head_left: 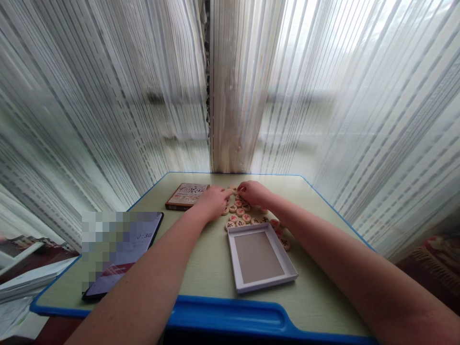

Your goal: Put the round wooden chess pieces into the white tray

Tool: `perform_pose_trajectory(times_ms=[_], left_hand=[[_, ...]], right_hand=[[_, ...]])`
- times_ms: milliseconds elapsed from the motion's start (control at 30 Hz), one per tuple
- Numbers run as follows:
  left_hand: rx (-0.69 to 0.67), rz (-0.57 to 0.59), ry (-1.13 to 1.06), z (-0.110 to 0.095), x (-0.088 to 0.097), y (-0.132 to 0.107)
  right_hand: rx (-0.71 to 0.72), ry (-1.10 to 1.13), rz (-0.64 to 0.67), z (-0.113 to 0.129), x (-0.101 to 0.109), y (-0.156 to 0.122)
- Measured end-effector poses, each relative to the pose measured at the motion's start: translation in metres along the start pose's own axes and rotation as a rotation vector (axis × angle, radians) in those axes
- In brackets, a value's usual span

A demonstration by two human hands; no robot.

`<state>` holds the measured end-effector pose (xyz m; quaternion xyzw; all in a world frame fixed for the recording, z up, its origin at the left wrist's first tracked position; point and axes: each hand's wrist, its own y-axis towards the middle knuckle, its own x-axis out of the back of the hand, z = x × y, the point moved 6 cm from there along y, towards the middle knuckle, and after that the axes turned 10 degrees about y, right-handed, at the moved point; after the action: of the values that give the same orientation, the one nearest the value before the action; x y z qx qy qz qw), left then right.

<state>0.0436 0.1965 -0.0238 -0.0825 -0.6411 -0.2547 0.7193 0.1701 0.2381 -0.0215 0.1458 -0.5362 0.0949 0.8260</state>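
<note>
Two bare arms reach across a pale table (pixel 206 268) with a blue edge toward round wooden discs (pixel 240 211) marked with red or black characters, clustered at the far middle. The left hand (pixel 214 201) is at the cluster's left, fingers stretched toward its far end; the right hand (pixel 253 191) is at the far end, fingers bent. Whether either grips a disc, I cannot tell. An open, shallow white box (pixel 260 256) sits just on the near side of the discs. Left of the left hand lies a printed box (pixel 185 195); nearer, at left, a tablet (pixel 145 244), partly pixelated. Striped curtains (pixel 233 81) hang beyond.
</note>
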Motion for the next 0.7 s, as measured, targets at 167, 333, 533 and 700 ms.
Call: perform_pose_trajectory(times_ms=[167, 333, 533, 700], left_hand=[[-0.033, 0.021, 0.011, -0.002, -0.003, -0.001], [-0.029, 0.019, 0.021, -0.003, -0.001, -0.002], [-0.018, 0.017, 0.003, -0.003, 0.0, -0.002], [-0.023, 0.003, -0.061, -0.004, 0.003, -0.002]], right_hand=[[-0.018, 0.036, -0.003, -0.001, 0.005, -0.002], [0.041, 0.045, -0.041, 0.007, 0.007, -0.006], [0.072, -0.016, 0.004, 0.013, 0.004, -0.007], [0.071, 0.015, 0.0, 0.014, 0.005, -0.009]])
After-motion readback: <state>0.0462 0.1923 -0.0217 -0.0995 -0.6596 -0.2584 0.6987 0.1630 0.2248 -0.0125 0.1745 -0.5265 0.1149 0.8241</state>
